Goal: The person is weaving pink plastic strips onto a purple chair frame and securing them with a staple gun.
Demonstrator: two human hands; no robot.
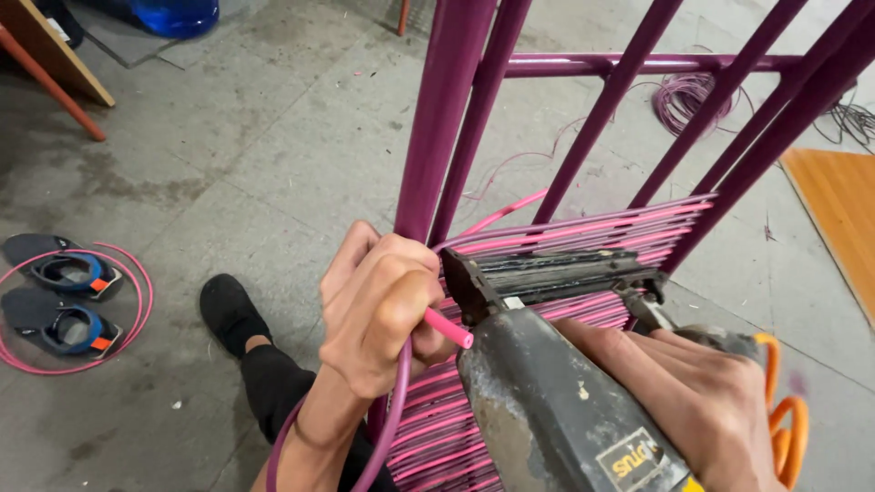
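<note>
My left hand (378,305) is closed around a pink plastic cord (448,328), pressing its cut end against the upright bar of a purple metal chair frame (447,118). The cord trails down past my wrist in a purple loop. My right hand (702,392) grips a grey, worn staple gun (547,401), whose nose sits against the frame right beside the cord's end. Rows of pink and purple cord (583,232) are woven tightly across the frame behind the tool.
An orange coiled hose (786,415) hangs by the gun. My black-shoed foot (230,310) rests on the concrete floor. Two blue-and-black sandals (59,296) lie inside a pink cord loop at left. A purple cord coil (685,96) and wooden board (834,214) are at right.
</note>
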